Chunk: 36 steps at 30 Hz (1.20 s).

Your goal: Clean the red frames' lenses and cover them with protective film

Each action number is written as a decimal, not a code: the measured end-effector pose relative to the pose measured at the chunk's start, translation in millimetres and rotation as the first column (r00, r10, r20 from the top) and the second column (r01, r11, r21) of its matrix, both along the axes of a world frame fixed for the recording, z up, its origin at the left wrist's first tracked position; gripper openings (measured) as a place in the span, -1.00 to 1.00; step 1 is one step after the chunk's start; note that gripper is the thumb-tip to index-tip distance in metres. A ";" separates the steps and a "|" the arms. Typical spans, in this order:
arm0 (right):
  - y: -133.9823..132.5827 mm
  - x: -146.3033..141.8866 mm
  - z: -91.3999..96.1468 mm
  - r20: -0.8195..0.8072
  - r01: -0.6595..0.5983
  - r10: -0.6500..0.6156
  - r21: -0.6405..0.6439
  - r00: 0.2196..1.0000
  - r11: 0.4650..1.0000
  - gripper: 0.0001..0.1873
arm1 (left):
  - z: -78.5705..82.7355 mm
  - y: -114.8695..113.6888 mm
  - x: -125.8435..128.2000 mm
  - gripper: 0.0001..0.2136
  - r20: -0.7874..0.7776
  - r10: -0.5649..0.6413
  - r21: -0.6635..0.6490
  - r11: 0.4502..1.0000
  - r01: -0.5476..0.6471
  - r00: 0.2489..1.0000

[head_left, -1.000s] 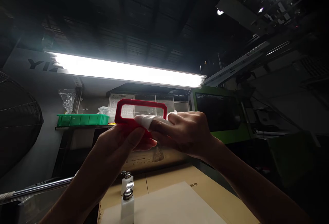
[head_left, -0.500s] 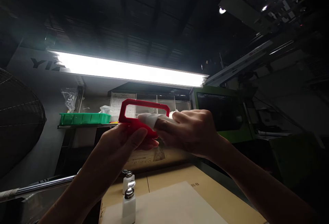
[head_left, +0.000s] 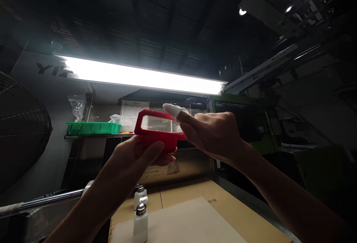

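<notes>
The person holds a red plastic frame (head_left: 156, 133) up against the fluorescent tube lamp (head_left: 142, 76), at the centre of the view. The left hand (head_left: 136, 161) is clamped on the frame's solid lower part, thumb across the near face and fingers behind it. The frame has a rectangular window through which the background shows.

The right hand (head_left: 214, 133) sits at 3 o'clock of the frame. Its forefinger is extended and wrapped at the tip in a white cloth (head_left: 173, 110), which touches the frame's upper right corner. The other fingers are curled; whether they pinch the frame's right edge cannot be told.

Below the hands, at 6 o'clock, two white dispenser bottles (head_left: 140, 213) with metal caps stand one behind the other on a cardboard sheet (head_left: 223, 206), just beside a white paper sheet (head_left: 181, 224). At 9 o'clock of the frame a green tray (head_left: 93, 128) rests on a shelf, with a clear plastic bag (head_left: 76, 105) hanging above it. A wire fan guard (head_left: 22, 124) fills the far left edge. A metal bar (head_left: 44, 200) runs in at 8 o'clock. A green machine (head_left: 245, 124) stands behind the right hand.
</notes>
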State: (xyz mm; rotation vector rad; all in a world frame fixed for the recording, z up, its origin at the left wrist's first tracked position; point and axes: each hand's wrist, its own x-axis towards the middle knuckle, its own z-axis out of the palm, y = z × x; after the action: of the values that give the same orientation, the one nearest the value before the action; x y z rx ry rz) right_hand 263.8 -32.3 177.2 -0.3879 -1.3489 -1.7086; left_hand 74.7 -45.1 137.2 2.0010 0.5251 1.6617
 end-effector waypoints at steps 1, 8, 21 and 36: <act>-1.5 0.1 -1.3 0.010 -0.001 0.001 0.011 1.000 1.000 -0.65 | 0.2 0.8 -0.6 -0.86 -0.004 0.002 0.004 1.000 -0.002 1.000; -9.2 -3.7 -9.3 0.146 0.108 -0.103 -0.028 0.984 0.994 -0.67 | -1.5 5.5 -7.3 -0.88 -0.045 -0.036 0.012 0.999 0.037 0.998; -6.6 -7.4 7.5 0.033 0.067 -0.067 0.012 0.997 0.998 -0.65 | 0.6 3.3 -2.1 -0.85 -0.050 -0.037 0.000 0.999 0.037 0.998; -11.5 -12.5 5.7 -0.001 0.049 -0.049 0.035 0.999 0.998 -0.67 | -0.8 -10.4 2.2 -0.89 0.016 0.045 -0.012 0.999 -0.045 0.999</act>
State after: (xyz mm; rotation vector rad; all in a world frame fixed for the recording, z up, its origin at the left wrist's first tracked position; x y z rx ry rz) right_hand 251.3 -43.8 182.8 -0.4039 -1.3173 -1.7706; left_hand 76.9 -55.5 136.4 1.9799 0.5764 1.6959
